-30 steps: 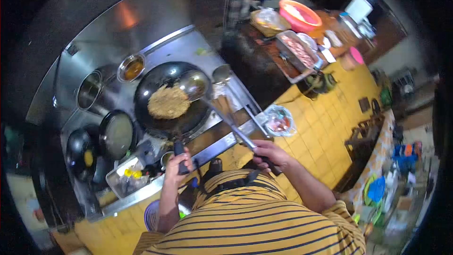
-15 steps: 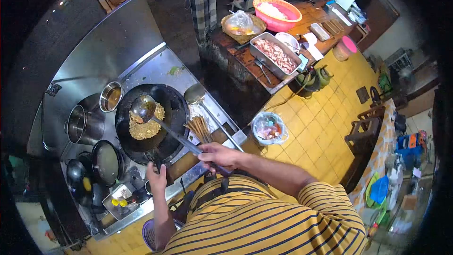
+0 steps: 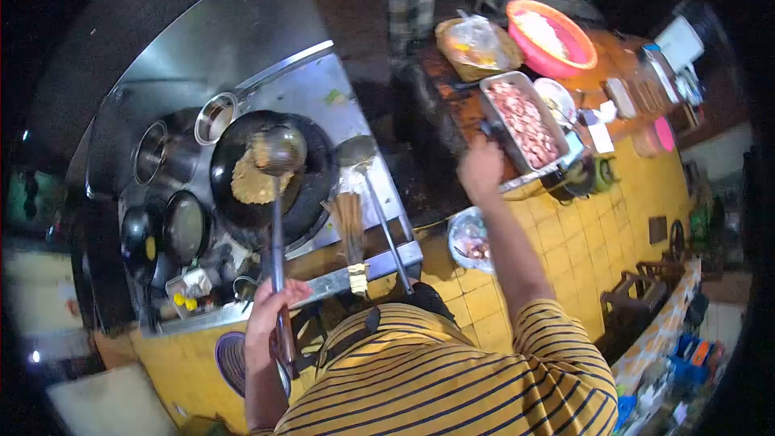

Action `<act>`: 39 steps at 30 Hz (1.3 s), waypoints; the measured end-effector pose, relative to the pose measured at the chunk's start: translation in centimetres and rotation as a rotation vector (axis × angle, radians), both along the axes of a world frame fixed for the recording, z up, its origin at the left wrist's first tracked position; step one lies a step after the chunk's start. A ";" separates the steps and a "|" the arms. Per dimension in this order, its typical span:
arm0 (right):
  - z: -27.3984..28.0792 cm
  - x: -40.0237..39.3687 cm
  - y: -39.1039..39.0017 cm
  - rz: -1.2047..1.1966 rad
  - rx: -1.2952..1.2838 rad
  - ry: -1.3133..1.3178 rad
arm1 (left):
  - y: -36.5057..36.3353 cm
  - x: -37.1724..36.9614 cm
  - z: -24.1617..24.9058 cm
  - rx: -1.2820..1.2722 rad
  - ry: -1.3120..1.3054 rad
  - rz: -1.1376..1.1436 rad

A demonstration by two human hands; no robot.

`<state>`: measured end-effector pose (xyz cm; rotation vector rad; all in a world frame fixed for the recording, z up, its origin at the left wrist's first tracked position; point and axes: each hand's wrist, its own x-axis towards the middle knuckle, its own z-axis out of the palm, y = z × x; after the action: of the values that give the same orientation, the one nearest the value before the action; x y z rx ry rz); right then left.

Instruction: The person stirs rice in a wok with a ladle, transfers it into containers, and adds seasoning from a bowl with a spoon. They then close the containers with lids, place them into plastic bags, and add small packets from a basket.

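Note:
My left hand is closed loosely on the handle of a long ladle, with some fingers stretched past it. The ladle's bowl rests over brown chopped food in a large black wok on the stove. My right hand is over the near edge of the wooden table, beside a metal tray of cut raw meat. Its fingers look curled at a small dark utensil lying against the tray; blur hides the exact grip.
A second ladle and a bamboo brush lie right of the wok. Metal pots and dark pans stand to its left. A pink basin is on the table, and a lined bin stands on the yellow floor.
The ladle has passed from my right hand to my left. My right hand has moved right and forward to the meat tray. The view has turned, shifting the scene.

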<state>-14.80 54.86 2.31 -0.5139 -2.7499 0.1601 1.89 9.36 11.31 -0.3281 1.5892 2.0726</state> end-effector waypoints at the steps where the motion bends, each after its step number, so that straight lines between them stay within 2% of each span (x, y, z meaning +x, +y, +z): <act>1: -2.7 -1.2 3.0 -0.006 0.055 -0.097 | -0.7 1.5 1.5 -0.060 -0.021 -0.060; 2: -3.0 -1.7 4.3 -0.026 0.071 -0.293 | -0.3 2.9 3.4 -0.198 -0.044 -0.086; 3: -2.8 -1.6 5.4 0.111 0.206 -0.390 | -0.8 4.2 3.2 -0.159 -0.071 -0.124; 5: -4.9 -2.6 6.6 0.048 0.084 -0.328 | -2.2 6.3 2.8 -0.224 -0.025 -0.257; 7: -4.7 -2.7 7.0 0.047 0.089 -0.390 | -2.1 7.8 3.4 -0.091 -0.090 -0.204; 11: -3.9 -1.9 6.1 0.042 0.086 -0.222 | -3.8 8.9 2.4 -0.022 -0.073 -0.291; 13: -2.1 -1.2 3.1 0.207 -0.201 -0.025 | -4.7 9.2 1.8 0.000 -0.065 -0.340; 15: 4.6 1.6 -4.9 0.428 -0.434 -0.032 | -5.6 9.1 1.6 0.029 -0.014 -0.427; 17: 7.6 3.4 -11.4 0.654 -0.618 -0.012 | -6.3 8.9 1.5 0.053 0.023 -0.474; 19: 6.5 2.9 -15.1 0.780 -0.451 -0.077 | -7.1 9.0 1.3 0.053 -0.026 -0.471; 22: 5.4 2.5 -18.7 0.731 -0.330 -0.138 | -7.8 8.4 2.0 -0.037 -0.034 -0.538; 27: 5.0 3.7 -20.5 0.732 -0.340 -0.134 | -9.7 8.4 1.7 -0.114 0.020 -0.610; 30: 4.2 4.0 -21.1 0.638 -0.594 -0.207 | -10.6 8.4 1.2 -0.148 0.051 -0.652; 35: 3.0 4.4 -20.5 0.544 -0.715 -0.262 | -11.5 8.5 -0.3 -0.107 0.077 -0.652; 39: 4.9 4.9 -18.7 0.498 -0.792 -0.320 | -12.5 8.3 -0.8 -0.097 0.068 -0.667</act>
<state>-9.86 36.21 7.22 -0.0022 -2.9821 1.4260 10.22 -3.17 10.46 0.2230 1.5625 1.5063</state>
